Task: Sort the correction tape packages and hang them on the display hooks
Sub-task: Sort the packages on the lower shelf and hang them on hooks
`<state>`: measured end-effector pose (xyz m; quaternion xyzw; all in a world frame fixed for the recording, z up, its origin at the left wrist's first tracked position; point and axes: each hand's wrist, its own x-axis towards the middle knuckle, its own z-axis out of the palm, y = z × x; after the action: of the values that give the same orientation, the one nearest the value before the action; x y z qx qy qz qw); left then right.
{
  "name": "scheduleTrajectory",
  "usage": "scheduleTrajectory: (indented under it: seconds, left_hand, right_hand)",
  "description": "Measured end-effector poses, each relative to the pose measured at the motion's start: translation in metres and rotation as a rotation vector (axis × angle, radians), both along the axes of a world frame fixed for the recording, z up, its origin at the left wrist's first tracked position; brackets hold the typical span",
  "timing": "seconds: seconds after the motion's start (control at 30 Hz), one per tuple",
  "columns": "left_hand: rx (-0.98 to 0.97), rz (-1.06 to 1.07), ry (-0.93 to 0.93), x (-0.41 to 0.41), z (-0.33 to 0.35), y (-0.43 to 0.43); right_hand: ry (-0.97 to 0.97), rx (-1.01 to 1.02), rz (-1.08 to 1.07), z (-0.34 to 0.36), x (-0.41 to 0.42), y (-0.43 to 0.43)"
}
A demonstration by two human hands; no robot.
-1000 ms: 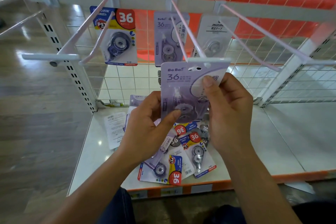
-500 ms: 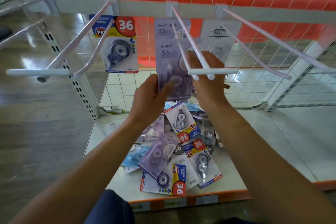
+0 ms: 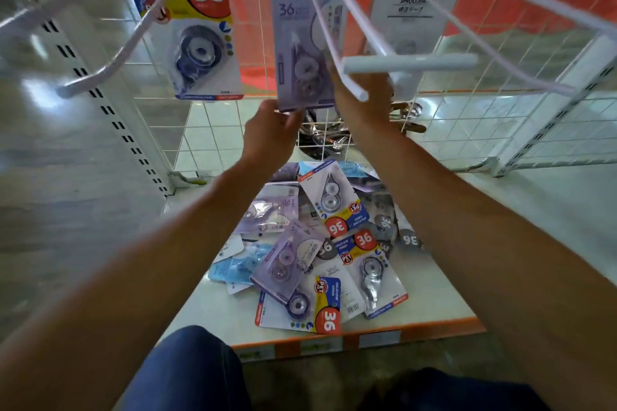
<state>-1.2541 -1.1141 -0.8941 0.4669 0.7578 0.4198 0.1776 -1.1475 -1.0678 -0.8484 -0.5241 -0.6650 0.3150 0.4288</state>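
Packages [image 3: 310, 253] of mixed kinds lie heaped on the shelf [image 3: 444, 297] nearest the person, so any card dropped from above would land among them and need sorting again. Above the heap the left hand [image 3: 267, 133] pinches the bottom edge of the lilac package [image 3: 302, 43], which hangs on the middle hook [image 3: 352, 76], well back along its wire. The right hand [image 3: 360, 103] reaches up at the card's right side, but its fingers sit behind the hook's tip and label bar, so I cannot tell whether they grip or merely touch. A downward tug from that pinch could tear the hang-hole, I judge, and a careless pull-back might snag a wrist on the hook's tip and drag the card forward off the wire. Farther off, the blue package [image 3: 200, 36] on the left hook [image 3: 117, 53] and the white package [image 3: 410, 10] hang close beside it. A swinging card could knock either one.
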Motion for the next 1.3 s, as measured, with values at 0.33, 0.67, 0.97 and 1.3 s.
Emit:
scheduleTrajectory:
  seconds: [0.33,0.67,0.97,1.3]
  left_hand:
    - [-0.664,-0.215,0.279,0.01,-0.148,-0.071]
    - [-0.711,-0.149,0.253,0.013,-0.186,-0.1]
    - [-0.536,-0.035,-0.5,0.017,-0.148,-0.104]
    - [-0.234,-0.302,-0.716,0.02,-0.068,-0.126]
  right_hand:
    - [-0.301,-0.718,0.054,-0.185,0.051,-0.08]
    - [-0.079,-0.991,0.076,-0.238,0.034,-0.114]
    - [0.226,-0.933,0.006,-0.21,0.037,-0.111]
    - [0.452,-0.633,0.069,-0.084,0.049,-0.076]
